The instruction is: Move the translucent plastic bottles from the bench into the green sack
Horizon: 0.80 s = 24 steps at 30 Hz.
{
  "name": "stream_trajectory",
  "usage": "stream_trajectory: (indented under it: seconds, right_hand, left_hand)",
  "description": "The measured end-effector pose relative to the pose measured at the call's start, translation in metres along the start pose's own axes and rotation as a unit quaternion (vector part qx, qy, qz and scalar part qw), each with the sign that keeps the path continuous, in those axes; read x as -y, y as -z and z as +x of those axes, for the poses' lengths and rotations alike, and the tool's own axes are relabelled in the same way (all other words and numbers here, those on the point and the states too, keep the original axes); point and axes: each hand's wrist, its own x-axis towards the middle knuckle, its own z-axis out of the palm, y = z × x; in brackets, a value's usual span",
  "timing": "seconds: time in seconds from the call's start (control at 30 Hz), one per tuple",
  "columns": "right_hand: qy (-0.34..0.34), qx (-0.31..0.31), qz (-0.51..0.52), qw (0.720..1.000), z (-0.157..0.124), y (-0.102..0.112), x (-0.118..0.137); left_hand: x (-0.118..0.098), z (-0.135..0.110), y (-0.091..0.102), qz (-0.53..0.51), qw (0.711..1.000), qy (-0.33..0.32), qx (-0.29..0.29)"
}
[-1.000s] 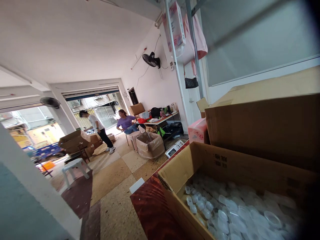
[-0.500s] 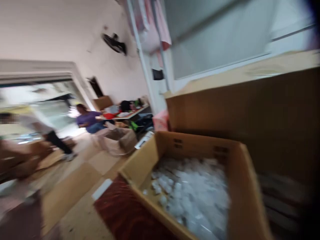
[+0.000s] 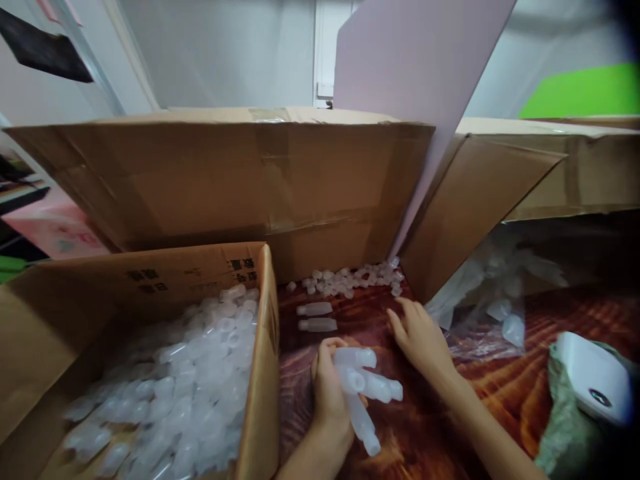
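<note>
My left hand [image 3: 329,400] is wrapped round several small translucent plastic bottles [image 3: 370,383], which stick out from its fingers at different angles. To its right my right hand [image 3: 423,337] is stretched out over the table, thumb and finger apart, with nothing seen in it. Just beyond its fingertips lies a pile of small whitish caps [image 3: 345,281] along the foot of the cardboard. Two more bottles [image 3: 316,309] lie side by side on the dark red wood-patterned table [image 3: 365,320], between the caps and my left hand.
An open cardboard box [image 3: 265,387] full of similar translucent pieces [image 3: 195,380] stands at left. Tall cardboard [image 3: 220,180] walls off the back, beside a pale upright panel [image 3: 410,60]. At right are a clear plastic bag [image 3: 485,300] and a white device [image 3: 595,380] on green cloth.
The view has swung right, from the room and co-workers to the table. Both my hands now show, the left one with bottles in it. The box now sits at the left.
</note>
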Motion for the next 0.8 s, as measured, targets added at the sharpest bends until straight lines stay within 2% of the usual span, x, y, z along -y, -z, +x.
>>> stream_trajectory:
  seconds: [0.1,0.17,0.37,0.43,0.53,0.6,0.67,0.73,0.8]
  right_hand:
    - [-0.054,0.002,-0.075,0.996,0.036,-0.004,0.002]
    - [-0.068,0.009,-0.103,0.992,0.049,-0.008,0.000]
    - [-0.064,-0.005,-0.089,0.994,0.054,-0.012,-0.006]
    - [-0.043,-0.012,-0.050,0.998,0.044,-0.006,-0.007]
    - [0.029,-0.003,0.033,0.999,0.015,0.015,-0.004]
    - [0.088,0.017,0.101,0.991,-0.014,0.033,0.000]
    - [0.143,0.041,0.200,0.969,-0.043,0.051,0.006]
    - [0.148,0.048,0.267,0.951,-0.067,0.063,0.012]
    - [0.143,0.031,0.289,0.946,-0.084,0.070,0.017]
  left_hand:
    - [0.001,0.001,0.000,0.021,1.000,0.005,-0.010]
    - [0.002,0.001,-0.001,0.032,0.999,0.005,-0.017]
    - [0.001,-0.002,-0.002,0.073,0.997,-0.016,-0.019]
    - [0.001,-0.004,-0.003,0.085,0.996,-0.021,-0.019]
    - [0.002,-0.006,-0.002,0.103,0.994,-0.038,-0.023]
    - [0.002,-0.006,0.000,0.116,0.992,-0.052,-0.020]
    - [0.002,-0.005,0.002,0.123,0.991,-0.057,-0.012]
    - [0.003,-0.003,0.004,0.123,0.991,-0.060,-0.004]
    - [0.007,-0.001,0.004,0.108,0.992,-0.066,0.004]
